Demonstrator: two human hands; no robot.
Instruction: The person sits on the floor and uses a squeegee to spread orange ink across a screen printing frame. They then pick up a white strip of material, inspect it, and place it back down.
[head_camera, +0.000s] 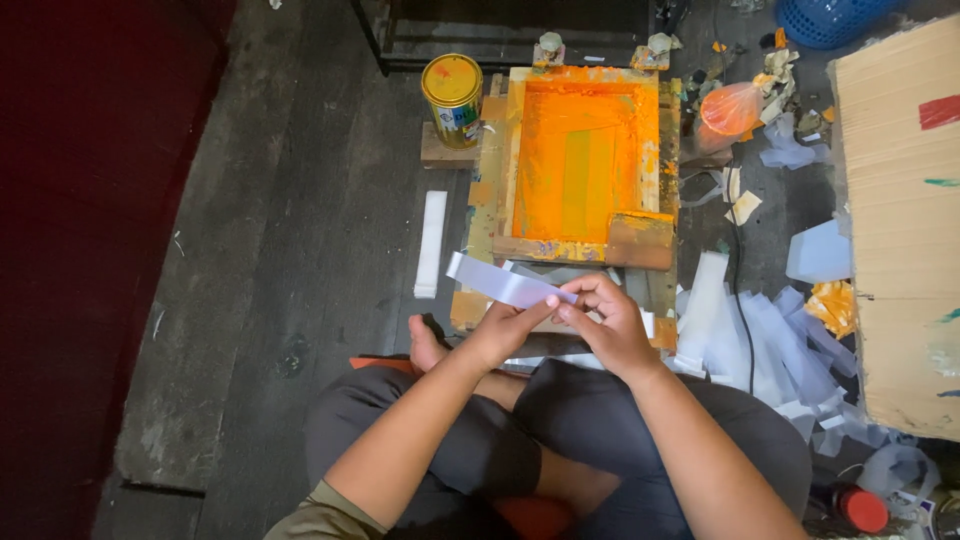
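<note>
Your left hand (505, 330) and right hand (610, 320) both pinch one pale strip (505, 284). It slants just before the orange-inked screen frame (582, 165) on the floor.

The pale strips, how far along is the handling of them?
A heap of loose strips lies by the right knee, seemingly handled already. Left hand and right hand pinch one pale strip. The orange-inked screen frame sits with nothing on it.

We see a dim scene overall: the left side falls into deep shadow, while soft overhead light saturates the orange printing frame (585, 160). We note mild glare on the tin lid (452, 80) and slight softness toward the edges.
</note>
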